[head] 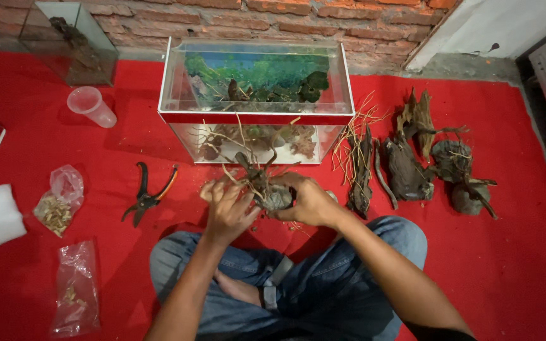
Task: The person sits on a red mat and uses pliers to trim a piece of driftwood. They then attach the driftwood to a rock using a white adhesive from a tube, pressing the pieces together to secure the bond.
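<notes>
From the head view I see both hands meeting just below the middle of the frame, over crossed legs in blue jeans point(323, 278). My left hand point(227, 208) has its fingers curled around the left side of a rooted stone point(272, 194), a grey lump with thin twigs and roots sticking up from it. My right hand point(311, 201) closes on the same piece from the right, fingers wrapped over its top edge. The piece is held off the red mat point(507, 265), directly in front of the glass tank point(257, 101), which sits in the upper middle of the frame with a green and blue backdrop and some plants and wood inside.

Right of the hands, several dark driftwood pieces point(406, 167) lie in a row on the mat, one with pale wiry roots. Left of the hands lie cutting pliers point(146, 194) with jaws apart. Further left are a small plastic bag of tan bits point(58, 202) and, at lower left, a second clear bag point(76, 287). A clear plastic cup point(92, 106) lies tipped at upper left, near a smaller glass box point(71, 41) against the brick wall point(254, 19).
</notes>
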